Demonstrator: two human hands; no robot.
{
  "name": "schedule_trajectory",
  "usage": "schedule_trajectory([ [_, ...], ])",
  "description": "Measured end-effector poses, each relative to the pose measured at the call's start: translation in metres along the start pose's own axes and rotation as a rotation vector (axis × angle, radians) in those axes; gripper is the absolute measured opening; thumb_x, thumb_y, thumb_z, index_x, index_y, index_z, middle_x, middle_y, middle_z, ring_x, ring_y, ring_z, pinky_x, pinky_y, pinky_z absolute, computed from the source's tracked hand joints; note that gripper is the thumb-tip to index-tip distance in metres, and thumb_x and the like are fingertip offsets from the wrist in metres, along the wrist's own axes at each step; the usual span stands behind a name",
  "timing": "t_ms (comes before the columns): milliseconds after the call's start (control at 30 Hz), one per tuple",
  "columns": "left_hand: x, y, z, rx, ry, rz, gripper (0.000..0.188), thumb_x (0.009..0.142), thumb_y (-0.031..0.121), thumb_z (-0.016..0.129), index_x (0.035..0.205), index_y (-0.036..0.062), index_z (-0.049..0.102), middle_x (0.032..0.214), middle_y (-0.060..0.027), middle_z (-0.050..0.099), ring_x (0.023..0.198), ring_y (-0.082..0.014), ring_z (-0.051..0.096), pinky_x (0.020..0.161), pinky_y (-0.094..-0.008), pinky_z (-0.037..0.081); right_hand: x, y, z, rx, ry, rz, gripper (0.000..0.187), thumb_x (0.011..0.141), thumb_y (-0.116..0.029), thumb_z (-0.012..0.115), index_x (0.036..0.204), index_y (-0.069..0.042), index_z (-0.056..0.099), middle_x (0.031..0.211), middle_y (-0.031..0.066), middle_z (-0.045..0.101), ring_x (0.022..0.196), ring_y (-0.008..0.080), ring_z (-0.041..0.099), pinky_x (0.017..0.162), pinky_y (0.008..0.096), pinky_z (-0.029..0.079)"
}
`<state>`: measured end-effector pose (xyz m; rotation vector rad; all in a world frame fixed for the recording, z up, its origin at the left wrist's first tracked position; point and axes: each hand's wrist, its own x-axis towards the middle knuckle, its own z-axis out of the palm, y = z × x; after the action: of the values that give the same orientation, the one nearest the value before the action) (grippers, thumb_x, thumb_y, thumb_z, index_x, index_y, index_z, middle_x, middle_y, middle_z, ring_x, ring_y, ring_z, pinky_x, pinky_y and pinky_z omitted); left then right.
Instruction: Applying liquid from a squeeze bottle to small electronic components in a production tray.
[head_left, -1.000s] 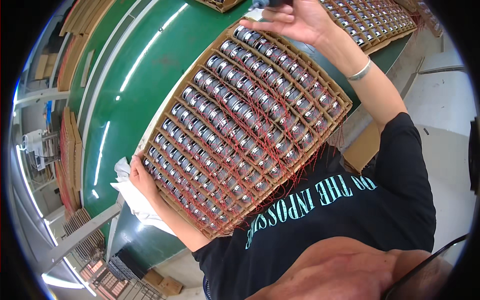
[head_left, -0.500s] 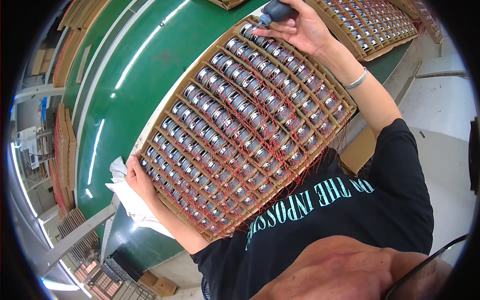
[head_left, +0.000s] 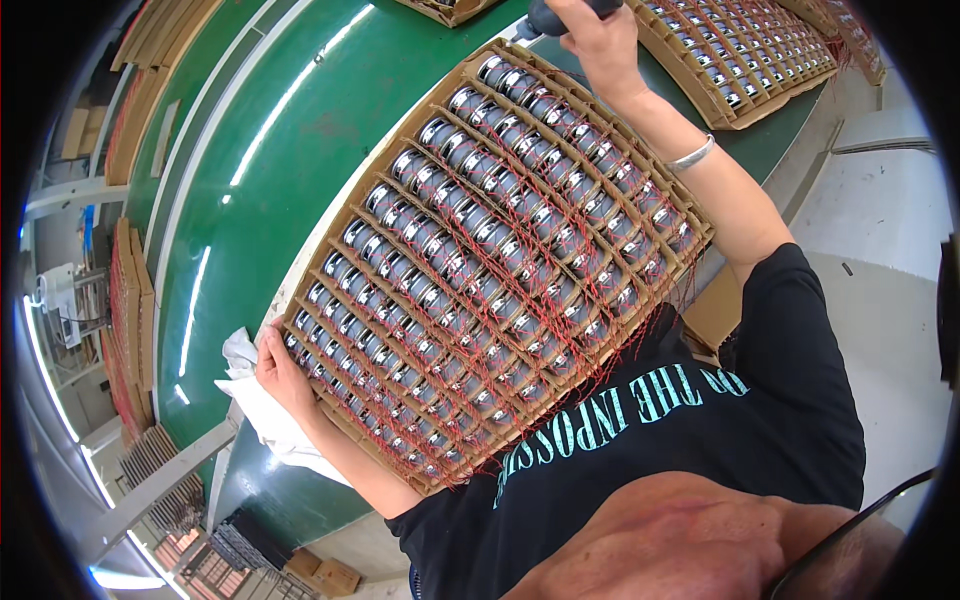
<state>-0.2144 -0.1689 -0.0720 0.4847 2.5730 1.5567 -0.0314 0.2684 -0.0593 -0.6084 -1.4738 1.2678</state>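
A large cardboard tray [head_left: 378, 170] lies tilted across the view, divided into rows by cardboard strips. Its rows hold shiny round metal parts [head_left: 462, 150] with grey bands, and thin red wires [head_left: 560, 300] trail from them. My left hand [head_left: 284, 374] grips the tray's left corner, thumb on the rim and the other fingers partly hidden. Beyond the tray's far corner, my right hand [head_left: 606, 50] is closed round a dark blue-grey squeeze bottle [head_left: 562, 17]. The bottle's nozzle points left, apart from the parts; its upper end is cut off by the frame.
Under the tray is a glossy green table [head_left: 270, 180]. A white cloth [head_left: 275, 425] hangs beside my left forearm. Another filled tray [head_left: 735, 55] stands at the upper right, and a cardboard edge [head_left: 450, 10] shows at the top. Stacked cardboard [head_left: 128, 310] stands along the far left.
My right hand has lifted the squeeze bottle up and away from the part at the tray's far corner. The left hand still holds the tray, which sits slightly lower in view.
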Motion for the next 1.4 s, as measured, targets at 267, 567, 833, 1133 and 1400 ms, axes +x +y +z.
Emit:
schedule_trajectory([
  [267, -0.001, -0.002, -0.001, -0.011, -0.002, -0.008, 0.032, 0.098, 0.021, 0.050, 0.103, -0.0067, 0.064, 0.095, -0.0075, 0.066, 0.088, -0.0108, 0.057, 0.083, -0.0245, 0.044, -0.005, 0.002, 0.003, -0.010, -0.058, -0.019, 0.025, 0.082, -0.025, 0.070, 0.071, -0.006, 0.058, 0.066, -0.0020, 0.055, 0.061, 0.0088, 0.051, 0.058, 0.0263, 0.042],
  [567, -0.002, -0.001, 0.000, 0.008, 0.012, 0.003, 0.030, 0.098, 0.019, 0.049, 0.102, -0.0066, 0.064, 0.094, -0.0076, 0.066, 0.088, -0.0111, 0.057, 0.083, -0.0246, 0.044, -0.007, 0.001, 0.007, -0.038, -0.069, -0.046, 0.021, 0.082, -0.022, 0.071, 0.077, -0.006, 0.058, 0.070, -0.0024, 0.055, 0.063, 0.0082, 0.051, 0.059, 0.0254, 0.043],
  [833, -0.001, -0.006, -0.003, -0.018, 0.004, 0.020, 0.030, 0.097, 0.019, 0.050, 0.102, -0.0064, 0.065, 0.094, -0.0076, 0.066, 0.088, -0.0111, 0.058, 0.083, -0.0247, 0.044, -0.007, 0.002, 0.007, -0.038, -0.061, -0.008, 0.020, 0.082, -0.021, 0.070, 0.078, -0.007, 0.057, 0.071, -0.0030, 0.055, 0.065, 0.0074, 0.051, 0.059, 0.0245, 0.043],
  [1133, -0.001, -0.005, -0.002, -0.004, 0.002, 0.006, 0.030, 0.097, 0.020, 0.050, 0.103, -0.0066, 0.064, 0.095, -0.0077, 0.066, 0.088, -0.0110, 0.058, 0.083, -0.0247, 0.045, -0.006, 0.005, 0.007, -0.055, -0.051, -0.047, 0.020, 0.082, -0.020, 0.071, 0.077, -0.007, 0.056, 0.070, -0.0031, 0.054, 0.064, 0.0077, 0.050, 0.059, 0.0249, 0.043],
  [1400, -0.001, -0.006, -0.002, -0.010, 0.004, -0.002, 0.030, 0.097, 0.020, 0.051, 0.103, -0.0063, 0.064, 0.096, -0.0082, 0.066, 0.089, -0.0112, 0.058, 0.083, -0.0246, 0.045, -0.006, 0.004, 0.007, -0.024, -0.065, -0.052, 0.020, 0.082, -0.020, 0.071, 0.077, -0.006, 0.057, 0.070, -0.0025, 0.054, 0.064, 0.0075, 0.051, 0.059, 0.0250, 0.043],
])
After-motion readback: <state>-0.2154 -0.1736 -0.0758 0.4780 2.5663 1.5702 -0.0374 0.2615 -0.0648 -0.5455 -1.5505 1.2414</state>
